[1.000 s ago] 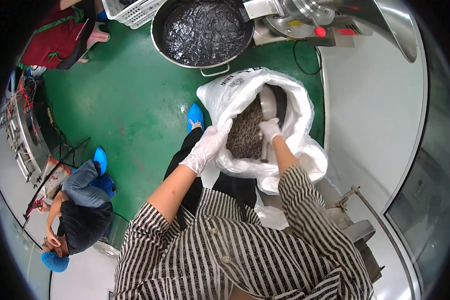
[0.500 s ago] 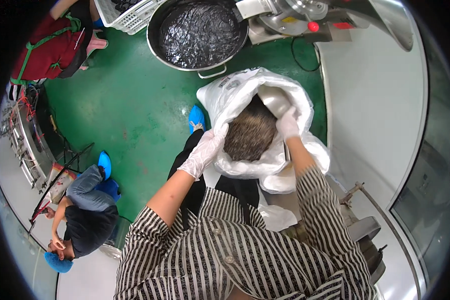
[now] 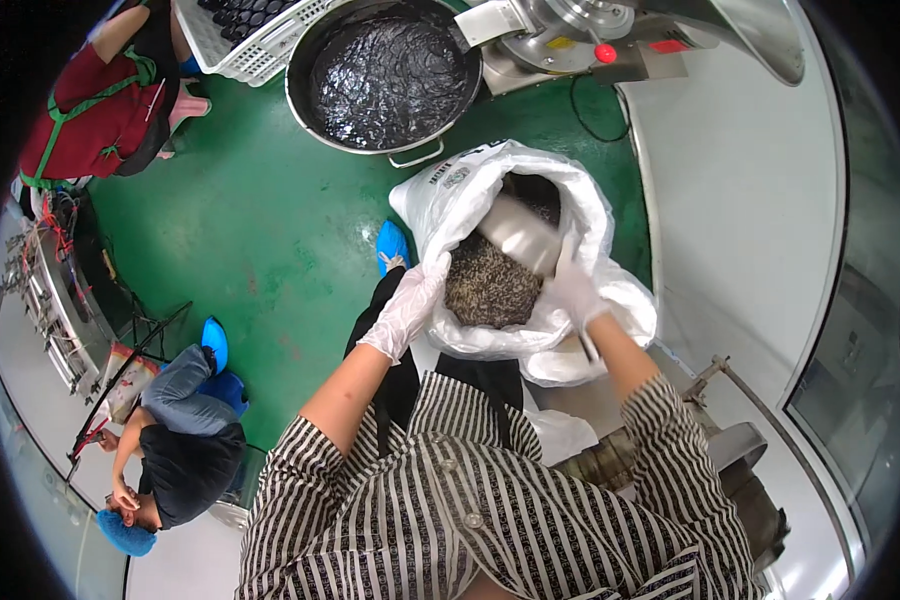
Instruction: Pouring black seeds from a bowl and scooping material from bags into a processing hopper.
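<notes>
A white woven sack (image 3: 435, 205) with a plastic liner stands in front of me, its mouth rolled wide. Small dark and pale striped seeds or grains (image 3: 490, 290) fill the part I can see into. With gloved fingers, my left hand (image 3: 410, 308) grips the sack's left rim. My right hand (image 3: 574, 292), also gloved and smeared by motion, is closed on a shiny metal scoop (image 3: 520, 236). The scoop is tilted over the grains inside the sack's mouth; whether it carries any cannot be made out.
Beyond the sack stands a wide pan (image 3: 390, 85) of dark glossy liquid. A white crate (image 3: 260, 60) holds dark pieces beside it. Steel machinery (image 3: 570, 40) is at the far right. Two people (image 3: 195, 460) sit at left. A pipe rail (image 3: 770, 430) runs at right.
My right hand has come nearer to me, and the scoop has swung leftward from the sack's right wall to the middle of its mouth. My left hand keeps its hold.
</notes>
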Demonstrator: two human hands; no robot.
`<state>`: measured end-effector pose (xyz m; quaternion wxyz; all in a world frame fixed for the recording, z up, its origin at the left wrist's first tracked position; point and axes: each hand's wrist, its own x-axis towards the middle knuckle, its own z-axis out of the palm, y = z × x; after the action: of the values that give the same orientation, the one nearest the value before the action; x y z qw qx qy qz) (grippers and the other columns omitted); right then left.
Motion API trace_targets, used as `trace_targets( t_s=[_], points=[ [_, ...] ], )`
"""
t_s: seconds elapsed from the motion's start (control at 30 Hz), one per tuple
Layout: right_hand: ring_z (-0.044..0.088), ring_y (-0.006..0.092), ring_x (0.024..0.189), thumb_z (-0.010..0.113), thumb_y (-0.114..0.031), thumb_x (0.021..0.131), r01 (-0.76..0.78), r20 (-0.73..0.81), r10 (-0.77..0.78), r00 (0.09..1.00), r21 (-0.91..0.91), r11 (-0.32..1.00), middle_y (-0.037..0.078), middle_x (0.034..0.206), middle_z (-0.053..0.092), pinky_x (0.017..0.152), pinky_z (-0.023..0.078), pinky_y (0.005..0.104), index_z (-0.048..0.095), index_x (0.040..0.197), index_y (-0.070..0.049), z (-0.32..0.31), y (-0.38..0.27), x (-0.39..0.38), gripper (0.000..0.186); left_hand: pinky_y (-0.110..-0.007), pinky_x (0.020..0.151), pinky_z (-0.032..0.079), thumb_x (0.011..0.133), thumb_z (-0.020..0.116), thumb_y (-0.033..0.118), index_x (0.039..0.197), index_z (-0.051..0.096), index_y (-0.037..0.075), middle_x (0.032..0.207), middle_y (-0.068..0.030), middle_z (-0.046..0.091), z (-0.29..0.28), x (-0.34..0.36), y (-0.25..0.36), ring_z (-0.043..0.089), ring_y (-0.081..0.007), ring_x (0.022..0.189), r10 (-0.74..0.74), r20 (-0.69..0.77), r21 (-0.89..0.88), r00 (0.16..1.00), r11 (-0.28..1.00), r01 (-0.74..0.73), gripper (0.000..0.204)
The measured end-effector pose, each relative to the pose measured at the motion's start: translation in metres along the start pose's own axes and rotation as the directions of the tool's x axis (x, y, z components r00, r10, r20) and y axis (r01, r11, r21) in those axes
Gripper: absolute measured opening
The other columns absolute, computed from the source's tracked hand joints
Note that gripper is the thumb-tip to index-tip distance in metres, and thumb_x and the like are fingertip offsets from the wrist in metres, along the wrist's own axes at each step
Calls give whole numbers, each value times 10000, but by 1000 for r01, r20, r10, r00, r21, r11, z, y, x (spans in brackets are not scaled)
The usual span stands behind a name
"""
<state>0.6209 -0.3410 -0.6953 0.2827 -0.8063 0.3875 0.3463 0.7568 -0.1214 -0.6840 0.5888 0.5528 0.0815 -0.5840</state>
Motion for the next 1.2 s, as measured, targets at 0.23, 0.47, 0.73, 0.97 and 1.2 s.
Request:
trace_targets(
  t_s=[0.23,0.47,0.73,0.97,1.2],
  points=[
    [573,324,864,518,-186,758,204,160,-147,976,-907,368,106,1012,593,693,358,676,634,918,-13,102,77,158,262,-217,769,336,817,504,452,1131,452,11,929,17,486,15,22,9,400,-76,844,92,70,34,993,995,-94,544],
    [570,399,737,464,-35,692,48,-83,-51,995,-37,998,303,784,555,689,450,417,-157,1279,29,46,11,-30,857,-212,701,329,834,488,422,1144,454,22,853,23,475,-4,5,-13,396,-77,771,-26,-27,7,999,1000,27,508],
    [549,348,931,368,-96,795,-131,-183,103,978,-149,980,250,1032,534,822,412,400,-17,1323,-22,-20,-25,78,658,-220,835,317,833,502,409,1193,424,34,1022,5,493,9,11,0,407,-83,924,109,-1,72,994,991,-109,526],
    [577,325,860,384,-146,812,-135,22,138,990,-106,985,247,913,574,763,430,377,-109,1310,-9,25,-15,42,714,-222,831,338,836,517,369,1145,472,30,1033,3,520,-1,8,1,442,-81,908,185,-56,-25,981,982,-187,462],
    [530,349,634,437,0,664,189,69,-205,976,184,964,174,696,543,677,425,365,-9,1343,-72,-19,15,-27,815,-212,812,336,818,558,329,1055,503,53,961,21,520,0,-1,-7,437,-66,875,100,-142,-77,985,991,-112,369]
  ],
)
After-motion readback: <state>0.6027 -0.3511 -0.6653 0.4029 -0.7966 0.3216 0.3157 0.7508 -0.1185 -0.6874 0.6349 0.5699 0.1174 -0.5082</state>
